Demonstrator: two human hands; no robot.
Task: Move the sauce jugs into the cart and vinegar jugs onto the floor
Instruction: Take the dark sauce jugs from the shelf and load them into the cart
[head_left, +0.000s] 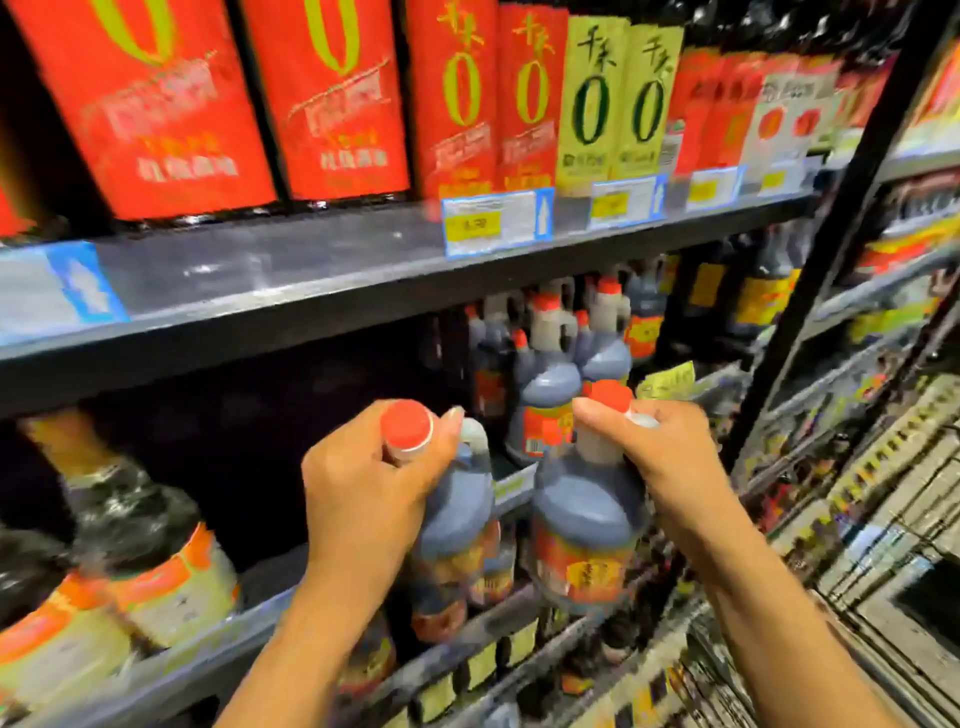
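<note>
Gripping two jugs at once, I have my left hand (363, 483) curled round the neck of the left jug (457, 519), with thumb and forefinger closing just under its red cap (408, 423). My right hand (660, 457) wraps the neck of the right jug (587, 525) the same way, fingers tight below the second red cap (610, 397).

Both jugs hang in the lower centre of the frame, side by side in front of the shelving and off any surface. They are close together, though I cannot tell whether they touch. Each holds dark liquid and wears an orange-red label too blurred to read.

Just behind them, more red-capped jugs (550, 395) of the same kind stand in a cluster on the shelf. Above runs a dark shelf board (311, 270) carrying blue-framed price tags (493, 221). On it, across the top of the frame, stand tall red-labelled bottles (145, 104) and, right of centre, two yellow-green labelled bottles (618, 98). Large bottles with orange and white labels (171, 566) sit at the lower left. A wire grid (893, 519) shows at the lower right, too smeared for me to say what it belongs to.
</note>
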